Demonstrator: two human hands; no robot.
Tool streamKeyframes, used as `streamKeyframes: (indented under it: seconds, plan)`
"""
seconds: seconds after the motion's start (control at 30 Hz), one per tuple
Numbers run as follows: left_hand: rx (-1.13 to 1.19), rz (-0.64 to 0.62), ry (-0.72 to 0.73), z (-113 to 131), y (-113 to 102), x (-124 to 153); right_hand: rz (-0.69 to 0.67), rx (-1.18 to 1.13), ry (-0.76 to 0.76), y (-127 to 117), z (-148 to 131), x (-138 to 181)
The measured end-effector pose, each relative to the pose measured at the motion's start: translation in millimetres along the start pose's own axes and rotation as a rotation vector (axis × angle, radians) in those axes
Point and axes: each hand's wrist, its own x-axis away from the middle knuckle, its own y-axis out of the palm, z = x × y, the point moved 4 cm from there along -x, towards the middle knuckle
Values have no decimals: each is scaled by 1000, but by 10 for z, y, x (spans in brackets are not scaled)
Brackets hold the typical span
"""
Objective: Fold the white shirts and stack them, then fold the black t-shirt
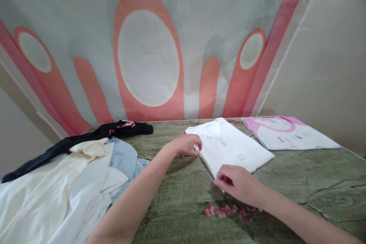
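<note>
A white shirt lies folded into a flat, neat panel on the table, its collar at the far left end and small pearl-like buttons along its front. My left hand is at the shirt's left edge near the collar, fingers curled in and pinching the fabric. At the near corner, my right hand is closed with thumb and fingers around the edge of the cloth. The fingertips of both hands are partly hidden.
To the right lies a folded pink and white shirt with printed letters. A loose heap of cream clothes, a light blue garment and a black garment cover the left. The table has a wood-look cover with flowers; a patterned backdrop stands behind.
</note>
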Motion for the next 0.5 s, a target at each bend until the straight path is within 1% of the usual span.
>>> streamKeyframes:
  seconds: [0.1, 0.17, 0.27, 0.4, 0.47, 0.5]
  plan:
    - [-4, 42, 27, 136, 31, -58, 61, -23, 8, -74, 29, -16]
    - [-9, 38, 13, 211, 79, -102, 80, -8, -3, -107, 22, -21]
    - [-8, 17, -33, 247, 137, -137, 16, 11, -49, -104, -57, -6]
    - [31, 0, -55, 201, 146, -115, -62, 9, -113, -129, -191, 26]
    - [51, -22, -67, 178, 142, -100, -69, -30, -119, -193, -158, 13]
    - [57, -34, -74, 171, 140, -94, -54, -55, -111, -240, -91, -4]
